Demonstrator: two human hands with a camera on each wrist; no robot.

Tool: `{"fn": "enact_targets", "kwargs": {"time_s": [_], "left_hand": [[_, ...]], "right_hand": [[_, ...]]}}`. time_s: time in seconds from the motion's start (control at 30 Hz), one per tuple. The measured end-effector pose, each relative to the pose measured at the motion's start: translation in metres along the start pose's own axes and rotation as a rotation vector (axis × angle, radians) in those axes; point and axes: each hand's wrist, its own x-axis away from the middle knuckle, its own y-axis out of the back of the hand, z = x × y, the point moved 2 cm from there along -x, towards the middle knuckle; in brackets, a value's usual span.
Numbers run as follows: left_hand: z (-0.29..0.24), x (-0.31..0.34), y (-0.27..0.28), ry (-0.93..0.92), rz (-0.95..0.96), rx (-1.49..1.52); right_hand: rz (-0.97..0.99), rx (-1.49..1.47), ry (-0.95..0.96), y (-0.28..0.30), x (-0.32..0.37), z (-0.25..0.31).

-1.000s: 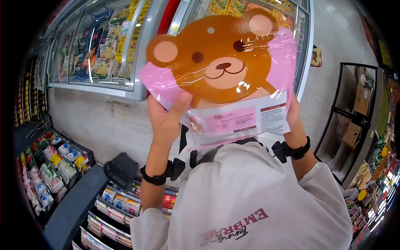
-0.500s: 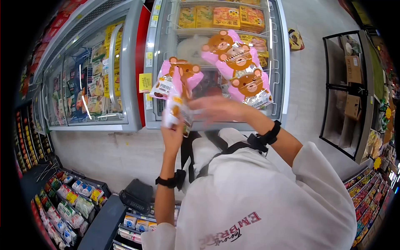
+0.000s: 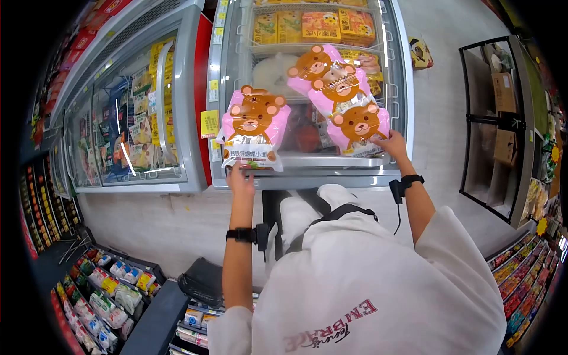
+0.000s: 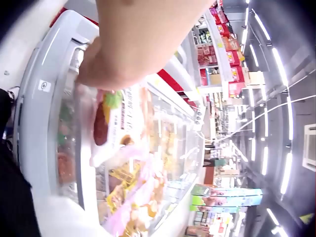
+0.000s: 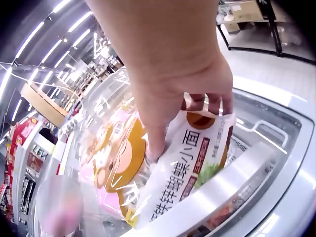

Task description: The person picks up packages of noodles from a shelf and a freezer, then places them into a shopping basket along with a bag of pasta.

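Observation:
Pink bags of small noodles with brown bear faces lie in two groups on the chest freezer's glass top. My left hand (image 3: pixel 241 182) is at the lower edge of the left noodle bag (image 3: pixel 255 127), its fingers extended against the bag's bottom. In the left wrist view the wrist hides most of those fingers. My right hand (image 3: pixel 391 147) pinches the lower right corner of the front bag on the right (image 3: pixel 360 125). In the right wrist view, the thumb presses that bag's (image 5: pixel 190 153) printed face and the other fingers reach behind its edge.
Two more bear bags (image 3: pixel 313 65) overlap behind the right one. Yellow packets (image 3: pixel 319 25) sit inside the chest freezer (image 3: pixel 319 180). A second freezer (image 3: pixel 130 183) stands to the left. A black-framed rack (image 3: pixel 491 136) with cardboard boxes is at the right, and stocked shelves are behind me.
The bear bag held up in both hands came down and now lies flat at the left. My right hand moved right, from near that bag to the right group's front bag.

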Motion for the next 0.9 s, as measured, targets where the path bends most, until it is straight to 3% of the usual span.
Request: {"fn": "enact_targets", "kwargs": {"time_s": [0.03, 0.1, 0.13, 0.17, 0.2, 0.23, 0.27, 0.3, 0.33, 0.37, 0.4, 0.43, 0.5, 0.57, 0.63, 0.67, 0.7, 0.77, 0.8, 0.87, 0.9], "left_hand": [[-0.001, 0.012, -0.001, 0.0, 0.001, -0.009], [-0.006, 0.035, 0.0, -0.733, -0.213, -0.193], [-0.008, 0.052, -0.006, -0.737, -0.223, -0.192], [-0.014, 0.075, -0.021, -0.779, 0.035, -0.37], [-0.016, 0.093, -0.034, -0.808, 0.297, -0.545], [-0.012, 0.097, -0.044, -0.645, 0.534, -0.695], [-0.008, 0.101, -0.054, -0.47, 0.769, -0.834], [-0.005, 0.12, -0.068, -0.362, 0.873, -0.836], [-0.001, 0.142, -0.083, -0.253, 0.974, -0.832], [0.005, 0.153, -0.09, -0.26, 0.969, -0.824], [0.009, 0.164, -0.097, -0.386, 1.024, -0.772], [0.008, 0.171, -0.1, -0.511, 1.075, -0.72], [-0.003, 0.173, -0.098, -0.424, 0.962, -0.665], [-0.013, 0.159, -0.085, -0.342, 0.841, -0.611], [-0.022, 0.132, -0.064, -0.25, 0.882, -0.428], [-0.033, 0.152, -0.073, 0.042, 0.761, -0.116], [-0.035, 0.149, -0.062, 0.037, 0.744, -0.106], [-0.042, 0.143, -0.045, 0.076, 0.834, -0.125], [-0.045, 0.143, -0.041, 0.074, 0.825, -0.114], [-0.05, 0.153, -0.033, 0.058, 0.923, -0.061], [-0.054, 0.161, -0.033, 0.052, 0.975, -0.038]], "right_hand": [[0.03, -0.069, 0.041, 0.001, 0.0, -0.004], [0.11, -0.047, 0.142, 0.019, 0.021, 0.026], [0.112, -0.218, 0.232, 0.019, 0.026, 0.032], [0.115, -0.391, 0.318, 0.019, 0.031, 0.038], [0.156, -0.32, 0.311, 0.022, 0.033, 0.042], [0.165, -0.322, 0.318, 0.027, 0.041, 0.056], [0.123, -0.164, 0.464, 0.033, 0.054, 0.081], [0.076, -0.002, 0.61, 0.037, 0.067, 0.106], [0.031, -0.054, 0.744, 0.037, 0.08, 0.13], [0.041, -0.089, 0.743, 0.037, 0.098, 0.157], [0.05, -0.126, 0.74, 0.036, 0.119, 0.185], [0.102, -0.029, 0.852, 0.031, 0.14, 0.208], [0.171, 0.051, 0.962, 0.025, 0.179, 0.243], [0.441, -0.152, 0.989, 0.021, 0.204, 0.265], [0.345, -0.129, 1.044, 0.021, 0.19, 0.258], [0.248, -0.103, 1.091, 0.023, 0.182, 0.258], [0.268, -0.105, 1.098, 0.024, 0.178, 0.259], [-0.195, -0.128, 0.901, 0.037, 0.166, 0.264], [-0.183, -0.125, 0.907, 0.038, 0.163, 0.264], [0.513, -0.78, 0.409, 0.028, 0.158, 0.255], [0.519, -0.778, 0.4, 0.026, 0.161, 0.252]]}}
